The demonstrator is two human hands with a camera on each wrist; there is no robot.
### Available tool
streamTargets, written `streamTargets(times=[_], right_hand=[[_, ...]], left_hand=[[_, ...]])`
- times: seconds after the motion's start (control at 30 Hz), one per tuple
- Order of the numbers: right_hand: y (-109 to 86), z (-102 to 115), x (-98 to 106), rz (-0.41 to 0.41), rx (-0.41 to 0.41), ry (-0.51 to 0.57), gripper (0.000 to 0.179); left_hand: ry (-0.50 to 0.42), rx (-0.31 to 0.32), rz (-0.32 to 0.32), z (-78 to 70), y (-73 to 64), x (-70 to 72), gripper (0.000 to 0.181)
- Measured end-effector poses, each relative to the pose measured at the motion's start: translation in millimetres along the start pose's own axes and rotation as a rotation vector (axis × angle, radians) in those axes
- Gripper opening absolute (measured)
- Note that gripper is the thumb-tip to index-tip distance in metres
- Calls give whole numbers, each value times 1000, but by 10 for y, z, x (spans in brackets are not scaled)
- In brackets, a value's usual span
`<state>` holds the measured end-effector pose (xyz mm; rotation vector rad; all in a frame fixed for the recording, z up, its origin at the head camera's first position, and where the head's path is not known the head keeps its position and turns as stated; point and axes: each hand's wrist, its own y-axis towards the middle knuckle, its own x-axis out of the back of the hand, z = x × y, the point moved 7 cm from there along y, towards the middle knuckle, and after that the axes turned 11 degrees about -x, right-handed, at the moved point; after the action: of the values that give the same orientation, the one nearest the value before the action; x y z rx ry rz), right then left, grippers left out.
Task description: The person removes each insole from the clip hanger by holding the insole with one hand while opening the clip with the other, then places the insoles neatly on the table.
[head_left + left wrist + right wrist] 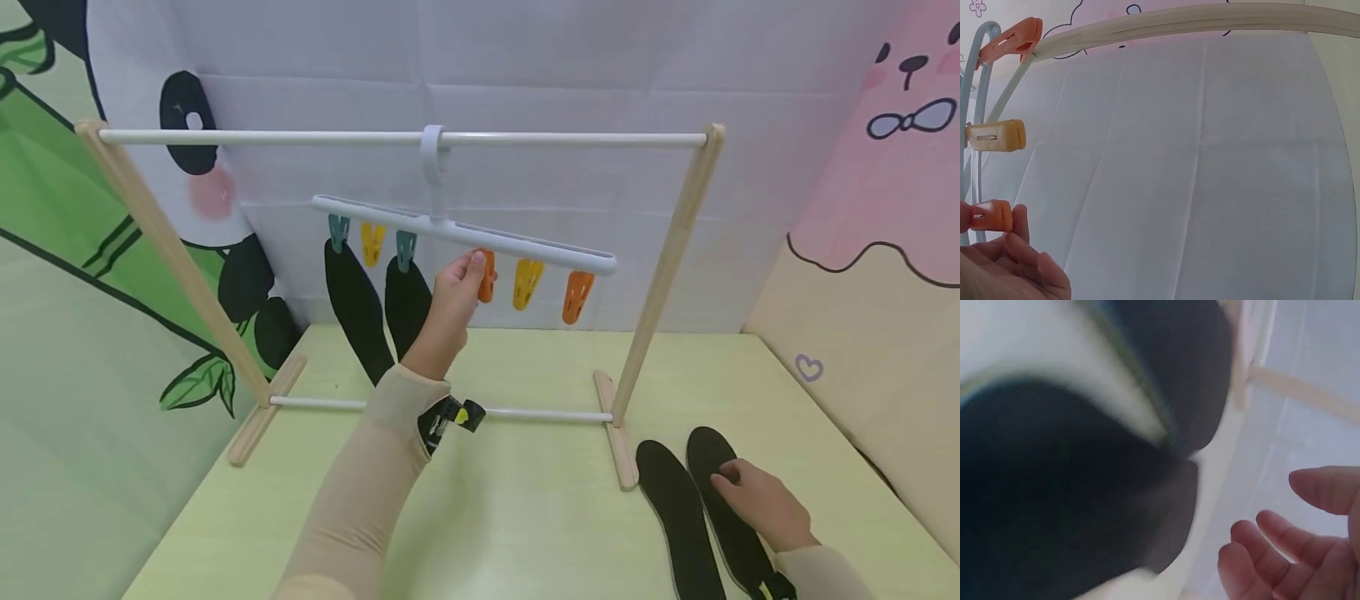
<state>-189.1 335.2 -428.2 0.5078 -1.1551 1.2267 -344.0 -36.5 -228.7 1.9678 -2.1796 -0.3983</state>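
Observation:
My left hand [450,304] pinches an orange clothespin [487,282] between thumb and fingers, just right of the middle of a pale clip hanger [536,244]. In the left wrist view that same orange clothespin [996,215] sits between thumb and fingertips. Two black insoles [352,308] hang from teal clothespins [406,248] on the hanger's left half. My right hand [768,504] is over the right one of two black insoles [711,454] lying on the table, its fingers loosely bent. The right wrist view shows that hand [1297,550] with a gap between thumb and fingers.
The hanger hooks over the white top bar [270,137] of a wooden-sided rack [667,275] and tilts down to the right. A yellow clothespin [527,283] and another orange clothespin [577,297] hang at its right. A yellow clothespin hangs between the teal ones. Printed cloth walls [855,208] surround the table.

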Motion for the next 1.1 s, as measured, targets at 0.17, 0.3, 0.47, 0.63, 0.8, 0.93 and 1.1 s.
streamTargets(times=[0.17,0.3,0.47,0.63,0.8,0.93,1.1], right_hand=[[32,407,39,-62,54,45,39],[66,646,33,-102,86,66,38],[102,811,-25,-94,93,97,38],[112,949,-79,-71,121,170,38],[131,1199,-162,-21,165,299,34],[111,1483,-188,-2,204,361,30],[74,1746,-182,3,254,372,27]], left_hand=[[-7,-3,1,-7,15,-2,41],[-2,-8,12,-12,19,-14,40],[7,-17,34,-18,22,-36,40],[15,-27,44,-13,26,-34,40],[0,-66,51,-32,45,-46,39],[-3,-69,56,-54,40,-81,37],[38,-46,79,-54,28,-110,38]])
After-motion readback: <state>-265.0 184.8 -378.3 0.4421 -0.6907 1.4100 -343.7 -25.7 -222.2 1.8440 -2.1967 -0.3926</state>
